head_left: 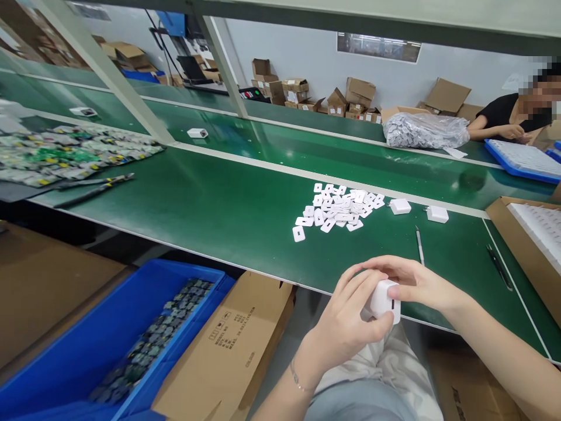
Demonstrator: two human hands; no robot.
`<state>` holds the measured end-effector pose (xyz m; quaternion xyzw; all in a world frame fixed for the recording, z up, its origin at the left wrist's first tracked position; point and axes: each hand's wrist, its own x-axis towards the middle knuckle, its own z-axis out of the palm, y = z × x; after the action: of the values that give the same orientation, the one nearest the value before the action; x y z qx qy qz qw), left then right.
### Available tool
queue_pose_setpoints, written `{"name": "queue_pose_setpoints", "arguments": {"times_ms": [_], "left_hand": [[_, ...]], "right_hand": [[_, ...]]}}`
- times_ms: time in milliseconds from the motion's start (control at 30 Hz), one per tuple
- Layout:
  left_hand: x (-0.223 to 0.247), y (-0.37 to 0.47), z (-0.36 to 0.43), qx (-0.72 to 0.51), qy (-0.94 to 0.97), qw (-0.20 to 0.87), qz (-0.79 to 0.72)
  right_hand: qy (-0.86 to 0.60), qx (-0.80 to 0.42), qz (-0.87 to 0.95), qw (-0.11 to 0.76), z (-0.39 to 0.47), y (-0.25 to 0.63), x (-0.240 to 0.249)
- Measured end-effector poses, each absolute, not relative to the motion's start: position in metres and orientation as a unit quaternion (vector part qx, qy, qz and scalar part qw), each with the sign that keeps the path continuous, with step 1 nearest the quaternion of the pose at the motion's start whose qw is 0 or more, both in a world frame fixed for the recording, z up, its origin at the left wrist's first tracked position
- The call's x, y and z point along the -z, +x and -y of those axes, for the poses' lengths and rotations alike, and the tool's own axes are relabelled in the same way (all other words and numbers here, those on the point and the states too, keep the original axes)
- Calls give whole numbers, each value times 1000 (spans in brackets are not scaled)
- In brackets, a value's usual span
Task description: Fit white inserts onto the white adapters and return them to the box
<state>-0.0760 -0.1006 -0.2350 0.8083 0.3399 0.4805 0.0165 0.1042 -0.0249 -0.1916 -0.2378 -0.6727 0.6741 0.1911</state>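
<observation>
Both hands are closed around a white USB charger (pixel 382 299) over the table's front edge. Its face with a dark slot points toward the lower right. My left hand (pixel 344 318) grips it from the left, thumb near the slotted face. My right hand (pixel 414 283) holds it from the right, with its thumb on the edge of that face. Beyond my hands lies a heap of small white slotted end plates (pixel 339 207). Two more white chargers, one (pixel 400 206) next to the heap and another (pixel 437 214) further right, rest on the green table.
A white pen-like tool (pixel 419 245) and black tweezers (pixel 498 268) lie at right, by a carton (pixel 537 240). Pliers (pixel 99 188) and circuit boards (pixel 65 152) are at left. Below stand a blue bin (pixel 65 365) and cardboard box (pixel 228 345). A person (pixel 517 117) sits opposite.
</observation>
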Motion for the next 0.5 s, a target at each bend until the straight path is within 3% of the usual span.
{"name": "queue_pose_setpoints", "arguments": {"times_ms": [133,333,400,500], "left_hand": [[241,-73,98,-512,789,60,-334],[246,-47,99,-671,488,400,-389],[242,-39,100,-681,412,465,-388],[238,-33,99,-696,375,470,-393]], "right_hand": [[-268,-632,677,265,33,105,190],[-281,-509,688,434,44,97,194],[-279,-469,707,450,47,95,193],[-285,-416,744,439,49,94,187]]}}
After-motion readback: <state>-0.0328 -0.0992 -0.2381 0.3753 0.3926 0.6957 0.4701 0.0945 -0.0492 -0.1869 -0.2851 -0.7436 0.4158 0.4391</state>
